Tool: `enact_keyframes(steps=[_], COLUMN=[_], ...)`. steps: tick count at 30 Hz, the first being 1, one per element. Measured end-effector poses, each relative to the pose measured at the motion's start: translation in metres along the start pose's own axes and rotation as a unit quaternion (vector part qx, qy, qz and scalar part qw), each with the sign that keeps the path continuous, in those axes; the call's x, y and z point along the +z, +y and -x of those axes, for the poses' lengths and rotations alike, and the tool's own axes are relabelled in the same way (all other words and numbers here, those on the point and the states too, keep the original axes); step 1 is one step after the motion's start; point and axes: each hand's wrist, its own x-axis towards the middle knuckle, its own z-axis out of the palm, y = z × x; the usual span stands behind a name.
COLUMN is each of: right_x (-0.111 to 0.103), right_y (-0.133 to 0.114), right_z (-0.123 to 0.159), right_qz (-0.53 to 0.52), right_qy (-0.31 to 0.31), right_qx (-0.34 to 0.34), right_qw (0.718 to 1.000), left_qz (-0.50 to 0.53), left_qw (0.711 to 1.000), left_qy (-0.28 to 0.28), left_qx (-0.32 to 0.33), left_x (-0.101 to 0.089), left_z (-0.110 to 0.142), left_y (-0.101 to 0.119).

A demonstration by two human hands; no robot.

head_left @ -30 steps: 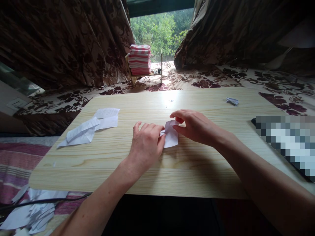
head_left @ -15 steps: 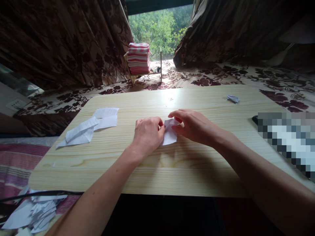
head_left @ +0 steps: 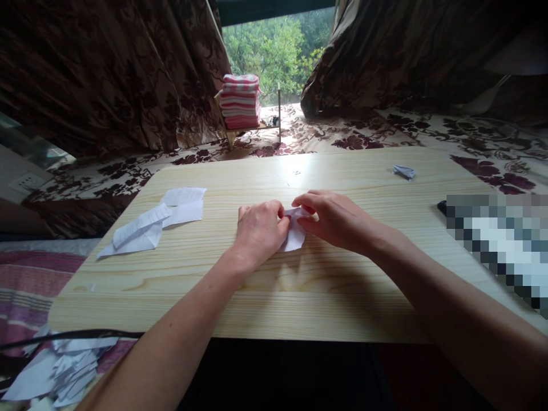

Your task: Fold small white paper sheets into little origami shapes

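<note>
A small white piece of paper is held between my two hands over the middle of the wooden table. My left hand is closed, its thumb and fingers pinching the paper's left side. From the right, my right hand grips the upper right edge between thumb and curled fingers. The top edge of the paper looks bent over toward me; part of it is hidden behind the fingers.
Printed paper sheets lie at the table's left. A folded paper piece rests at the far right, near a blurred-out dark-edged object. Paper scraps are heaped below the left edge. Pink-striped folded cloths stand beyond the table.
The paper's upper edge has been bent over between my fingers, so less of its face shows. My left hand has shifted slightly right, closer to my right hand.
</note>
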Motion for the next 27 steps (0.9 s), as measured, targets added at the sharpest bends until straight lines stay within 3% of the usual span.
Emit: enact_keyframes(steps=[10, 18, 27], right_x=[0.001, 0.001, 0.001], right_y=[0.000, 0.002, -0.001], right_z=[0.000, 0.000, -0.007], right_qz=[0.004, -0.001, 0.063], right_qy=[0.004, 0.003, -0.005], right_qx=[0.008, -0.010, -0.014], right_qw=[1.000, 1.000, 0.998], left_qz=[0.008, 0.049, 0.046], left_qw=[1.000, 0.999, 0.999], left_qy=[-0.006, -0.020, 0.001], left_qx=[-0.003, 0.002, 0.007], left_x=[0.001, -0.009, -0.004], left_z=[-0.003, 0.010, 0.008], left_y=[-0.002, -0.002, -0.003])
